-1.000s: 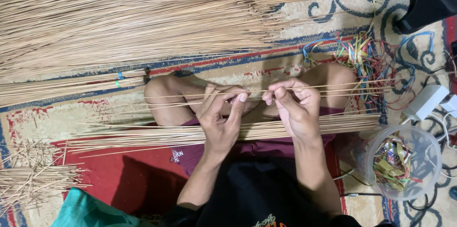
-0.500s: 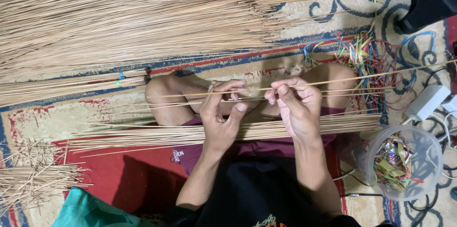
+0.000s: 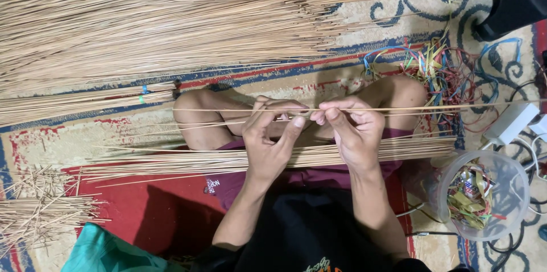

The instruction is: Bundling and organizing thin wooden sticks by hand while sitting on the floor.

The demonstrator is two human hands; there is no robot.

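Note:
My left hand [image 3: 273, 138] and my right hand [image 3: 352, 129] meet above my crossed legs, fingertips pinched together on thin straw-coloured sticks [image 3: 399, 109] that run level from left to right. A small piece of something sits between the fingertips; I cannot tell what it is. Under my hands a flat bundle of the same sticks [image 3: 188, 161] lies across my lap.
A large heap of long sticks [image 3: 171, 18] covers the patterned rug at the top. A tied bundle [image 3: 80, 104] lies left, short stick cuttings [image 3: 40, 209] at lower left. Coloured wire ties [image 3: 439, 69] lie upper right, a clear plastic tub [image 3: 484, 195] of them lower right.
The thin sticks have slid a little to the right through my fingers. Both hands stay in place, their fingertips working together.

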